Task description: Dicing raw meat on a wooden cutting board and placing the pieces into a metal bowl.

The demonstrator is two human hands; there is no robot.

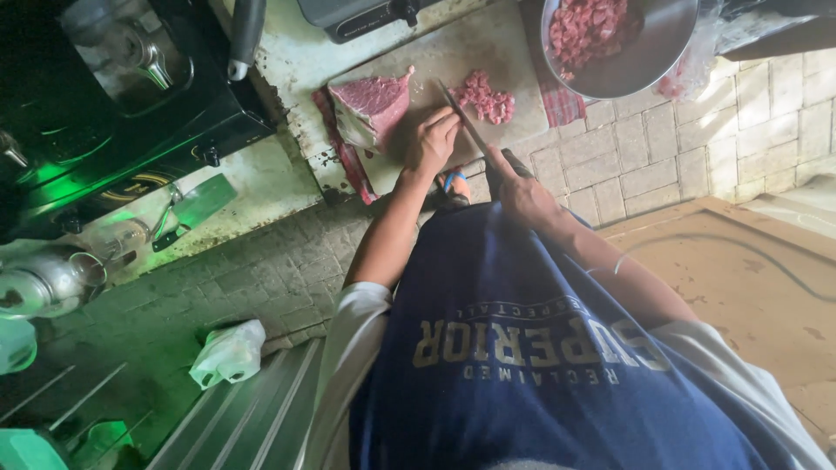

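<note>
Cutting board [514,52] as landmark, on the tabletop [296,61]. At its left end, a large slab of raw meat [374,104]: soft, wet, likely slippery, heavy for its size; best pinned flat from above. Board centre: left hand [433,139], fingers curled, pressing down, seemingly on a strip of meat, though shadow hides it. Knife [463,122] crosses just right, right hand [522,193] clamped on its handle. Diced meat [486,97] beyond the blade; steel bowl [649,57] overhangs the board's right end.
</note>
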